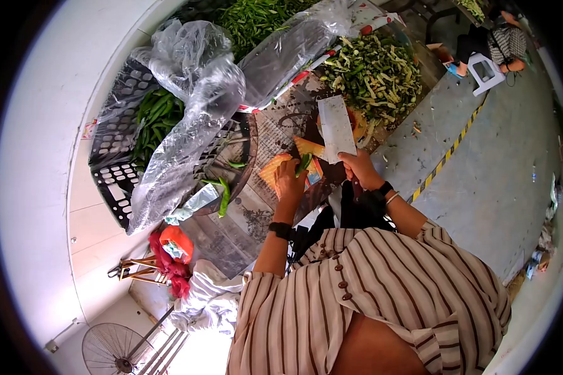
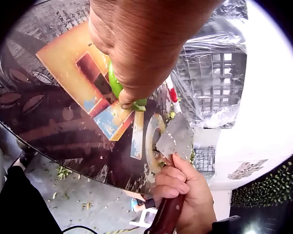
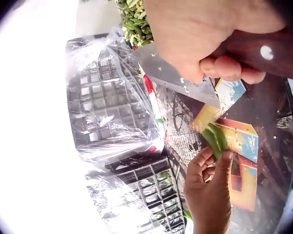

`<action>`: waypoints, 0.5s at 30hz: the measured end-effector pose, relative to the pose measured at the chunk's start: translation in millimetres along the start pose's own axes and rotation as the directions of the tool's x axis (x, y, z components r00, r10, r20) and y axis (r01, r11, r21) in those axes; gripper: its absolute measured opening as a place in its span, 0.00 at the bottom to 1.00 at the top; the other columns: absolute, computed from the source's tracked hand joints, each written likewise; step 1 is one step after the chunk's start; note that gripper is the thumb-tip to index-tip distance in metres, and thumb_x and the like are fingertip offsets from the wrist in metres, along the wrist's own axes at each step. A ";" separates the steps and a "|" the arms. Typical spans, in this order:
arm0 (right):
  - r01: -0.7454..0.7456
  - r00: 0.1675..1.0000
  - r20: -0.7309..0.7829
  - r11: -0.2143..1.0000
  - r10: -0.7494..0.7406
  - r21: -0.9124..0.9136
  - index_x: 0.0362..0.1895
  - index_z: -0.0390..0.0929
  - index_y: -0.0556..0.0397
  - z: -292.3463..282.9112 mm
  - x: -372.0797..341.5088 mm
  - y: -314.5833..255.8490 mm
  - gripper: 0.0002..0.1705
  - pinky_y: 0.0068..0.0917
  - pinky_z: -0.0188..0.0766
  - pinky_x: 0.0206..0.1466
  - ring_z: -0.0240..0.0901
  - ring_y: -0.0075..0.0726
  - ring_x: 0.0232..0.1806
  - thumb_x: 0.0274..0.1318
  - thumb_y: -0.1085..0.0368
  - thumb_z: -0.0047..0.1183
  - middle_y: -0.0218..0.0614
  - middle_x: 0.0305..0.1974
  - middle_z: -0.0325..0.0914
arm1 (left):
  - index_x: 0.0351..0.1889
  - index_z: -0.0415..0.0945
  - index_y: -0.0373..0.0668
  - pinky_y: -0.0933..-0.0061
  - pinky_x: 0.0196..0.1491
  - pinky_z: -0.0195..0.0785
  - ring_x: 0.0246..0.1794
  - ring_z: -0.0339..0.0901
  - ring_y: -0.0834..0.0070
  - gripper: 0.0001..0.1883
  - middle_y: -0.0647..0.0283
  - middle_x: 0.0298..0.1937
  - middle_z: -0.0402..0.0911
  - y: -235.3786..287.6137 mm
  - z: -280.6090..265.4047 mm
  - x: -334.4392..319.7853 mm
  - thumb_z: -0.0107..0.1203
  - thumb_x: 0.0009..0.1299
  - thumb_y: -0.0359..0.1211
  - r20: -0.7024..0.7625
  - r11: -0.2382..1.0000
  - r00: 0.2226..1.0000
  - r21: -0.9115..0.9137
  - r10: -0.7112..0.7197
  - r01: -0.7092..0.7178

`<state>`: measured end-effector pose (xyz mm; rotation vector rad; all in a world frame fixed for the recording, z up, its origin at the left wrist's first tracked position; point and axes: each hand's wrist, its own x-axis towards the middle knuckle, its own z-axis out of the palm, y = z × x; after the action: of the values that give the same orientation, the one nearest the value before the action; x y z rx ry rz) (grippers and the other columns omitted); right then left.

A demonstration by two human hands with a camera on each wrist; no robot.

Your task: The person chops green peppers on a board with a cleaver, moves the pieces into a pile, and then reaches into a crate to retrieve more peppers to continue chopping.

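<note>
My left hand pinches green chili peppers low over the patterned tabletop, thumb on one side and fingers on the other. In the left wrist view the pepper is partly covered by that hand. My right hand grips a cleaver by its dark red-brown handle. The cleaver's broad blade is flecked with small bits and extends beyond the held peppers, beside a heap of cut peppers.
Whole green peppers fill a black crate at the left, partly draped in clear plastic. More peppers lie at the back. A few loose ones are left of my left hand. Another person is at the far right.
</note>
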<state>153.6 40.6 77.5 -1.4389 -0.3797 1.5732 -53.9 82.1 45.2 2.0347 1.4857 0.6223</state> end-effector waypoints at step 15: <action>0.008 1.000 0.006 0.992 -0.007 -0.123 0.27 0.69 0.60 -2.5 0.6 8.6 0.13 0.22 0.57 0.12 0.59 0.22 0.10 0.51 0.61 0.52 0.28 0.15 0.63 | 0.39 0.76 0.46 0.61 0.48 0.60 0.43 0.70 0.61 0.17 0.63 0.39 0.76 -1.9 6.3 1.1 0.62 0.51 0.32 -0.019 0.994 0.999 0.109 0.033 -0.030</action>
<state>152.3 35.8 70.0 -1.5251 -0.4928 1.5711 -50.9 82.7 39.3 2.1440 1.5332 0.5885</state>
